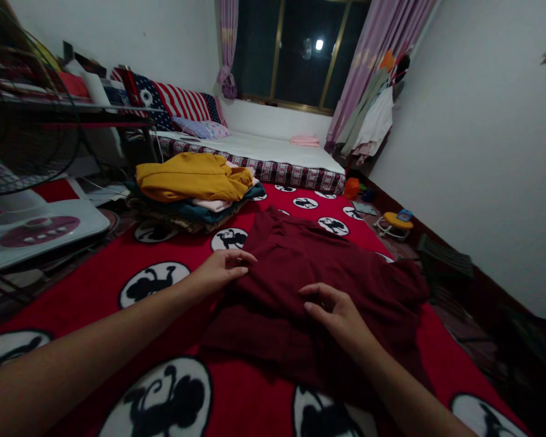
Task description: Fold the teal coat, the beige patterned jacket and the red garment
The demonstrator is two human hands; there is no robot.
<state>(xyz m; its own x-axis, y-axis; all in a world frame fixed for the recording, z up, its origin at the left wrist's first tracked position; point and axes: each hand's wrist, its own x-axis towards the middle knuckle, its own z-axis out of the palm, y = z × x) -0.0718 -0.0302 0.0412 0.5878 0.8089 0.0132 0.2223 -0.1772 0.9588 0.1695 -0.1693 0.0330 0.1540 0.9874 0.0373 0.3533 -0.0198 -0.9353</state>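
Note:
A dark red garment (295, 267) lies spread and slightly wrinkled on a red blanket (236, 388) printed with black figures in white circles. My left hand (227, 267) is at the garment's left edge, thumb and fingers apart with nothing between them. Over the garment's middle is my right hand (334, 309), its fingers loosely curled and the thumb apart from them. Whether the fingertips touch the cloth cannot be told. Beyond my left hand stands a pile of folded clothes, a mustard-yellow garment (188, 176) on top and a dark teal one (186, 211) below.
At the left are a fan (22, 115) and a cluttered shelf (113, 109). A bed (264, 145) with cushions stands under the window. Along the right wall are hanging clothes (375, 124), a small yellow stool (398, 221) and a dark green stool (446, 258).

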